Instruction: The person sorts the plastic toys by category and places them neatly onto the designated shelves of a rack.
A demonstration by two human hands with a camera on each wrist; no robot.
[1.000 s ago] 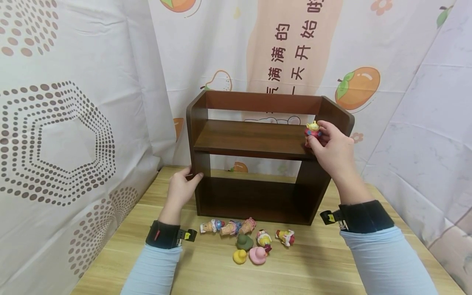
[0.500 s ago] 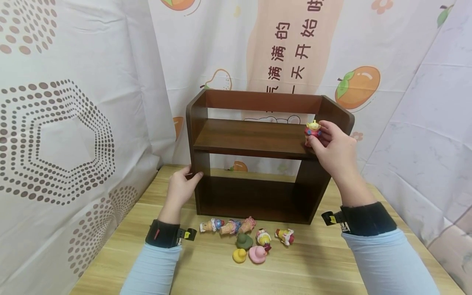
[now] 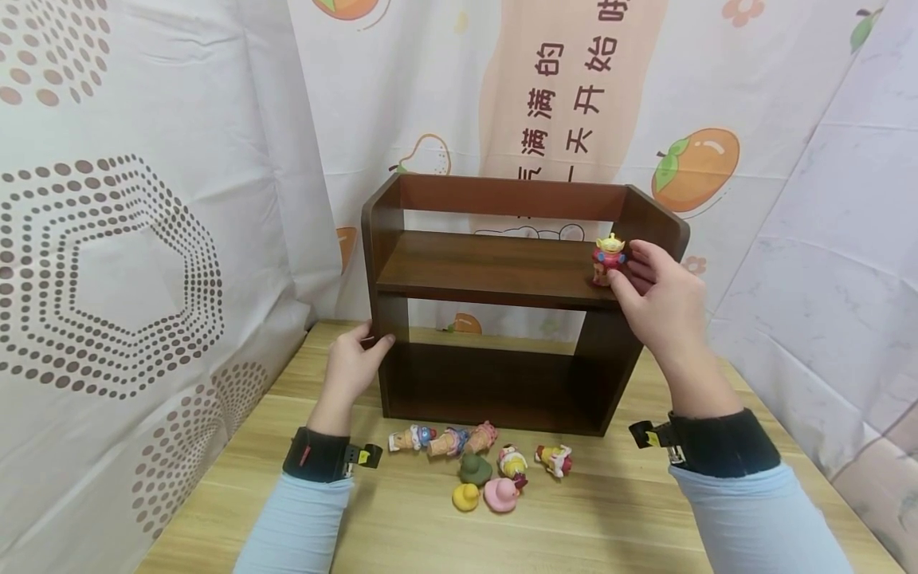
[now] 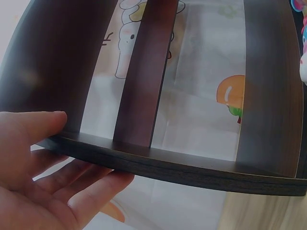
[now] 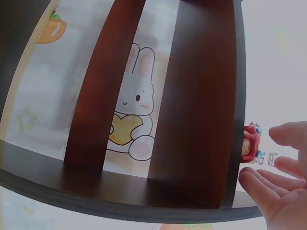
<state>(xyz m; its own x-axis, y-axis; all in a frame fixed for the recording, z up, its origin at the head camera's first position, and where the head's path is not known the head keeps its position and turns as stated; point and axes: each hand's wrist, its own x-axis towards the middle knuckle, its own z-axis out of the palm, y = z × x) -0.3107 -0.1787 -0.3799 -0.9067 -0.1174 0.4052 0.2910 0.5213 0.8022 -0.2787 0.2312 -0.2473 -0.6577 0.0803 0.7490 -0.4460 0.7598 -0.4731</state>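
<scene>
**Figure (image 3: 607, 260) upright on the rack (image 3: 387, 239)**

It stands at the upper board's (image 3: 488, 265) right end. My right hand (image 3: 661, 295), fingers apart, is just beside it; my left hand (image 3: 355, 363) grips the rack's side. I'd withdraw straight back, avoiding a nudge.

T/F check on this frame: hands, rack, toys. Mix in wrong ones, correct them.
1. The red-and-yellow figure stands upright on the upper board of the rack. True.
2. The left hand grips the right side panel. False: it grips the left side panel.
3. A green duck, yellow duck and pink duck are on the table. True.
4. The cone-shaped toys lie on the lower board. False: they lie on the table.
5. The right hand is open beside the figure. True.
</scene>
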